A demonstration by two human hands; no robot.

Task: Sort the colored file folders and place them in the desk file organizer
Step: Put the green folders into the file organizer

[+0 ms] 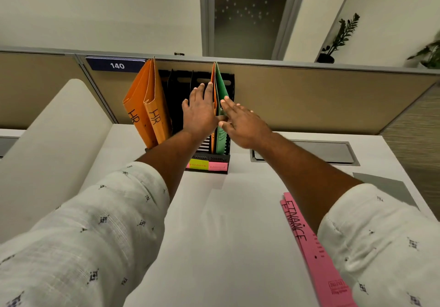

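Note:
A black desk file organizer (209,159) stands at the back of the white desk against the partition. Two orange folders marked HR (147,109) lean in its left slot. In the rightmost slot stand a green folder (221,85) and a thin orange folder (213,78). My left hand (201,111) lies flat with straight fingers against the left side of those folders. My right hand (240,121) presses its straight fingers on the green folder from the right. Two pink folders marked FINANCE (309,247) lie on the desk under my right forearm.
Yellow and pink labels (207,165) are stuck on the organizer's front. A grey cable hatch (333,154) is set in the desk to the right. A partition with a sign reading 140 (116,65) runs behind. Plants (338,37) stand on the partition's top at right.

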